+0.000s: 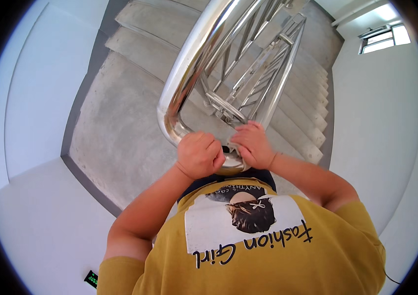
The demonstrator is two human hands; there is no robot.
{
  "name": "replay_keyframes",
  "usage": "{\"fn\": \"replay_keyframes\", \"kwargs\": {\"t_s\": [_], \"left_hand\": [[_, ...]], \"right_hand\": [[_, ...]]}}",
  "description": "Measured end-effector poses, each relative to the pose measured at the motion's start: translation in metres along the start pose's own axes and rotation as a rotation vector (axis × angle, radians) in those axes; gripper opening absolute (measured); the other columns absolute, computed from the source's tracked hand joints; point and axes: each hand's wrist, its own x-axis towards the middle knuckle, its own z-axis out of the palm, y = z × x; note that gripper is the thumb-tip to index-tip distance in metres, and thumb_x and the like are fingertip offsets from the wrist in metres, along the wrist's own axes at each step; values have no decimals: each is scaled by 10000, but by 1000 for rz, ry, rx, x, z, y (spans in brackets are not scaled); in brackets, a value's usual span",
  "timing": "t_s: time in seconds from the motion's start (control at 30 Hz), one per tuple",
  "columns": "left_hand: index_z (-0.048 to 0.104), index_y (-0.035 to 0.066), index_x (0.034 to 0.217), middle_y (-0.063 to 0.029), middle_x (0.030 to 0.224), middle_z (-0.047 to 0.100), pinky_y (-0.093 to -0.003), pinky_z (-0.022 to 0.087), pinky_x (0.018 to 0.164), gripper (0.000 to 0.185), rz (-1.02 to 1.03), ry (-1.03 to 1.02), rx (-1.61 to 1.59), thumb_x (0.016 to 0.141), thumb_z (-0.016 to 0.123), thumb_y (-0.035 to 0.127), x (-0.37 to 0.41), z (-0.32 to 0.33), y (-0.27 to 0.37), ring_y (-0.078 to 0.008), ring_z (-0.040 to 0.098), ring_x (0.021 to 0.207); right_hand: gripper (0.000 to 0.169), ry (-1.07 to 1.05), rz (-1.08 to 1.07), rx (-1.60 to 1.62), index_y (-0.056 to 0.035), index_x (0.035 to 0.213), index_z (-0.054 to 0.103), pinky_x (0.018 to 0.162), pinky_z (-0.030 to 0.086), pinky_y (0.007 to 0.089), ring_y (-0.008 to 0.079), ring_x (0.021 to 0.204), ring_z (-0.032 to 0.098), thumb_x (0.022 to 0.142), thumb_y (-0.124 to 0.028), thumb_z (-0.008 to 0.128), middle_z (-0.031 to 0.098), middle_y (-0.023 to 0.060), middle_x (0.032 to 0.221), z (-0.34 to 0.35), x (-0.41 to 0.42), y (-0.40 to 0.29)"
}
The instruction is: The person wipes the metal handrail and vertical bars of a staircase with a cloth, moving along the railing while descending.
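Note:
A polished metal stair handrail [181,84] curves round in front of my body in the head view. My left hand [199,155] is closed around its near bend, left of centre. My right hand [252,143] is at the bend's right side, its fingers curled over a pale, thin cloth [235,147] pressed against the rail. A small dark thing [225,149] shows between the hands; what it is cannot be told. The palms and part of the bend are hidden by the hands.
Metal balusters [227,107] stand inside the rail loop. Concrete steps [305,121] run along the right, others [146,40] at the upper left. A concrete landing [116,121] lies at left, edged by grey skirting and white walls [371,110]. A window [386,40] is at upper right.

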Motion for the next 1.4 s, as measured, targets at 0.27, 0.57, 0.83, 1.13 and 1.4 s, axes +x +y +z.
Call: {"fn": "replay_keyframes", "kwargs": {"t_s": [0.27,0.57,0.83,1.13,1.4], "left_hand": [[593,75,736,-56,681,482,-372,399,528,214,-40,-27,45,526,614,107,-3,-2,-1,-254,487,580],[570,57,732,-61,704,478,-373,405,540,212,-146,-65,184,528,595,112,0,-7,8,-261,469,602],[555,71,695,-57,687,457,-376,400,539,196,-246,-95,134,510,600,119,3,-3,15,-256,452,600],[609,59,759,-58,711,507,-360,378,540,250,-261,-11,201,511,602,89,-3,0,16,-254,471,611],[650,34,828,-47,726,574,-326,366,553,236,-488,670,725,592,654,46,-16,80,107,-207,503,573]], "right_hand": [[227,6,-54,-4,-106,974,691,1023,349,467,276,1052,584,800,-202,580,668,71,979,-5,4,60],[259,-25,-82,-85,-106,998,687,956,366,461,257,1038,582,837,-226,523,660,57,1037,-14,15,164],[308,-127,-261,53,-46,1047,652,912,407,443,285,950,595,781,-182,575,656,101,1021,-19,20,83],[383,-278,-375,124,-15,1107,622,874,429,431,310,933,595,763,-181,601,649,125,1051,-27,26,112],[432,-405,-481,217,12,1212,550,867,432,440,365,993,580,825,-175,593,617,175,1116,-26,30,142]]}}
